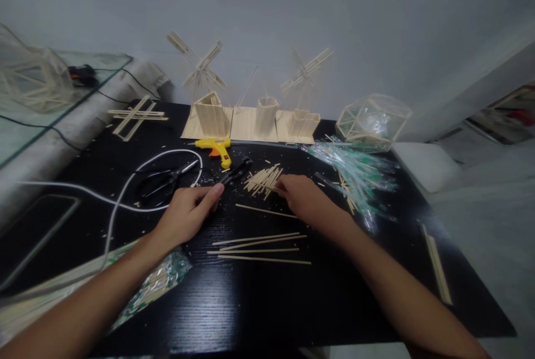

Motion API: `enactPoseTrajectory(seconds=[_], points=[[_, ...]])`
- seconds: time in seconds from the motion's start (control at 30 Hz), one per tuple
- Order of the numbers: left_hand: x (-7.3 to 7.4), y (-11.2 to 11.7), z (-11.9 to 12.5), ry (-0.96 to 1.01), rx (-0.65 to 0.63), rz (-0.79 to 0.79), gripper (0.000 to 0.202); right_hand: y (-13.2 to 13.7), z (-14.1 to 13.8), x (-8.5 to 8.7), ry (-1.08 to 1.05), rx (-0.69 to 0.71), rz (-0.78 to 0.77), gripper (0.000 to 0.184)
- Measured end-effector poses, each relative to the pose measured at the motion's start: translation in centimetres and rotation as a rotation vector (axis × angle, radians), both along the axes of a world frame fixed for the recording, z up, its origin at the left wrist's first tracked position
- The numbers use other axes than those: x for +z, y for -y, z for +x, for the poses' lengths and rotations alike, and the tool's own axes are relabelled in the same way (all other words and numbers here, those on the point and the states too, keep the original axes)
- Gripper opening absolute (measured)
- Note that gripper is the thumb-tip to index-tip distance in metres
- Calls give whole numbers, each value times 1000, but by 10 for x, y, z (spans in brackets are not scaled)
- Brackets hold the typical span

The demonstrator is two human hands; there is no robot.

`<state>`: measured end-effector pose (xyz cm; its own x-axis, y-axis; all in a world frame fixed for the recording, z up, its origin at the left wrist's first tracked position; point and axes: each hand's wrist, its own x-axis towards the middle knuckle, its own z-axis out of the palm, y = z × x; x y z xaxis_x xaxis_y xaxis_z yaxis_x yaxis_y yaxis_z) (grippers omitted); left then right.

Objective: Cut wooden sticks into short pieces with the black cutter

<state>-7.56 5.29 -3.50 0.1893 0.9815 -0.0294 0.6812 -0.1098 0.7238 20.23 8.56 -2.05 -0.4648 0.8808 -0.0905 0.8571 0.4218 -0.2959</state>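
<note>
My left hand [190,214] is closed round the handles of black pliers [240,168], whose jaws point away toward the back of the table. Beyond the jaws, to the right, lies a loose pile of short wooden sticks [262,179]. At the pile's right edge the fingers of my right hand [301,194] are pinched on a thin wooden stick [272,187]; the fingertips are partly hidden. Just below my right hand lies a single long stick [265,210]. Nearer to me are several long sticks [259,250], roughly side by side on the black table [267,309].
A yellow glue gun [217,147] lies behind the pliers. Stick windmill models [254,122] line the back. A white cable [115,203] loops at left beside scissors [167,180]. Plastic-wrapped bundles lie at right [359,166] and front left [154,284].
</note>
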Motion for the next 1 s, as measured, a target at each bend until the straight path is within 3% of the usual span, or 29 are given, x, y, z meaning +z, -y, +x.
enactPoseTrajectory(seconds=[0.2, 0.43, 0.77, 1.0], points=[[2, 1, 1, 0, 0, 7, 67, 16, -13, 5, -15, 214, -55, 17], [3, 1, 2, -6, -4, 2, 66, 34, -28, -2, 32, 314, -5, 15], [1, 1, 0, -27, 0, 5, 65, 33, -31, -4, 82, 238, 86, 16], [5, 2, 2, -8, 19, 16, 63, 25, -22, 14, 27, 184, -32, 13]])
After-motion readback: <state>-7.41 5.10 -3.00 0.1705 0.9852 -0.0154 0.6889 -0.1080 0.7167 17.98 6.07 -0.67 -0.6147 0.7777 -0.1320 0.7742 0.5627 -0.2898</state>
